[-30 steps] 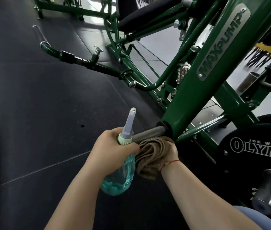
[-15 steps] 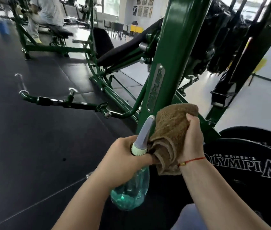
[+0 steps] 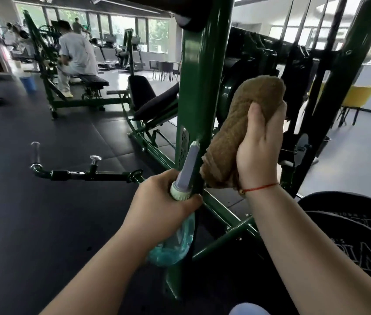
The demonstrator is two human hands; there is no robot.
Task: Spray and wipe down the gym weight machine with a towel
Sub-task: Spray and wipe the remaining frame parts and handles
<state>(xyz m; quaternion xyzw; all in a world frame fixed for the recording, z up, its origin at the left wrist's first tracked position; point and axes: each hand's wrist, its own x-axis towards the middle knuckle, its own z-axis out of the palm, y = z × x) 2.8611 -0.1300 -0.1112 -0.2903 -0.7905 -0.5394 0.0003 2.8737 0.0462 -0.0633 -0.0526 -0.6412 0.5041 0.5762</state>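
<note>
So the right hand is clutching a fuzzy brown towel, bunched into a fat roll at center right of the frame, just beside the weight machine's dark green upright. The left hand is gripping the neck of a see-through teal spray bottle at lower center, its grey nozzle pointing up along the post.

One left hand, one right hand, one towel, one spray bottle, one weight plate, one yellow chair
</note>
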